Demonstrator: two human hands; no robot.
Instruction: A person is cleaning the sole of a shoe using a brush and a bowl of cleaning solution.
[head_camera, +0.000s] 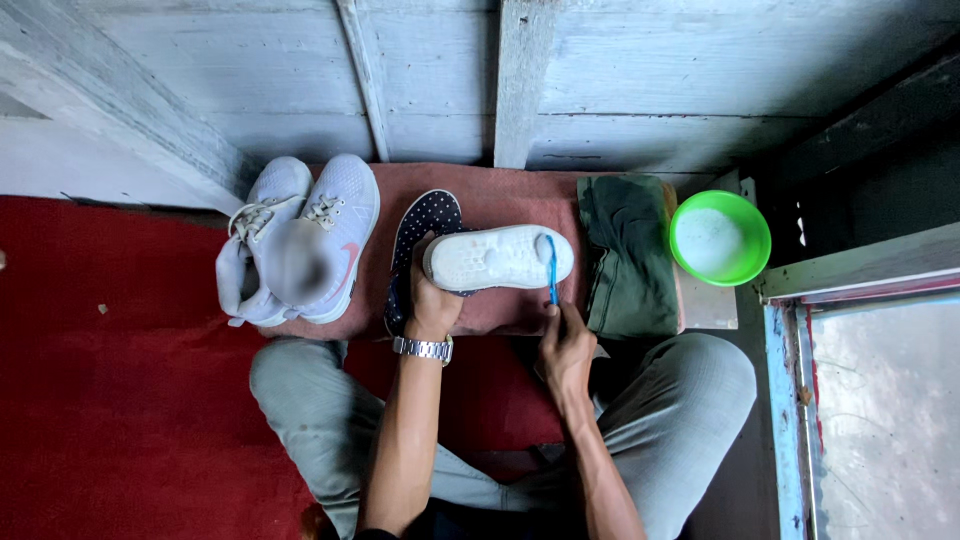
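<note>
My left hand (432, 303), with a metal watch on the wrist, grips a shoe (497, 257) turned so its white sole faces up. My right hand (566, 345) holds a blue toothbrush (552, 270) whose head rests on the toe end of that sole. A second dark shoe with white dots (420, 228) lies under and behind the held one on a reddish mat (500, 195).
A pair of white sneakers (297, 240) stands at the mat's left. A folded dark green cloth (630, 255) lies to the right, beside a green bowl (721, 237) of white stuff. Red carpet (120, 370) spreads left; a grey plank wall runs behind. I sit cross-legged.
</note>
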